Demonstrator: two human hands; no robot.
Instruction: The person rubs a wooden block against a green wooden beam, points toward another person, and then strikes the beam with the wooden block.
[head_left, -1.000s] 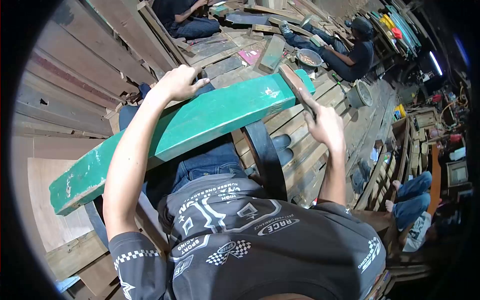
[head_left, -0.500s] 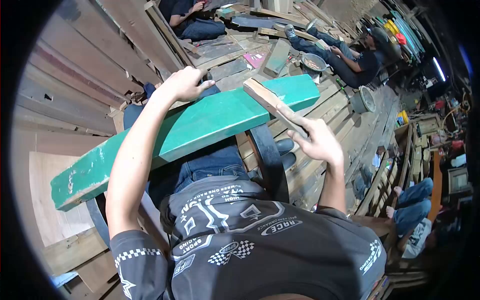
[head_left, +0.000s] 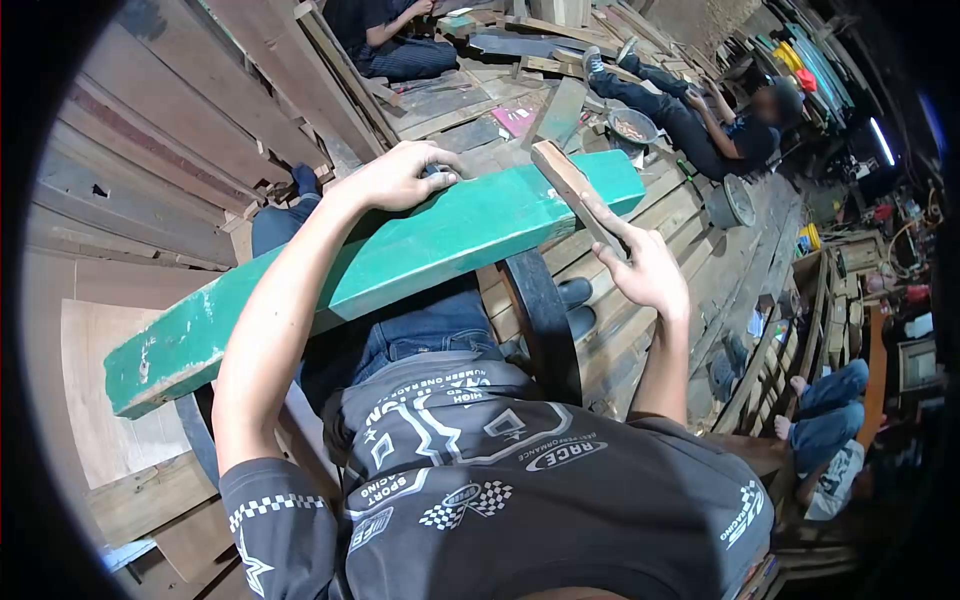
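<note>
You are in a crowded timber workshop, with a floor of rough boards [head_left: 690,250] and stacks of old planks [head_left: 150,150] leaning along your left. Across your lap lies a long green-painted plank [head_left: 400,255]. Its near end sticks out low on your left, and its far end points up towards the right, over a black curved band [head_left: 540,320] that passes under it.

Your left hand [head_left: 400,178] is clamped on the plank's upper edge, palm down with the fingers curled over the far side. Something dark sits under the fingertips, but you cannot tell what it is. Your right hand [head_left: 645,270] grips a short wooden block [head_left: 565,185], fingers stretched along it, and the block's lower edge lies against the plank's top face close to the far end.

Little shows as worked so far. The green coat looks nearly whole, with only pale scuffs by the near end [head_left: 140,365] and a faint worn edge along the top. By that look, most of the face is still untouched.

Other people sit around you on the floor. One is at the top by the leaning boards [head_left: 395,40]. Another is stretched out near a metal bowl [head_left: 632,125] and a bucket [head_left: 728,203]. A third, in jeans, is low on your right [head_left: 830,400].
</note>
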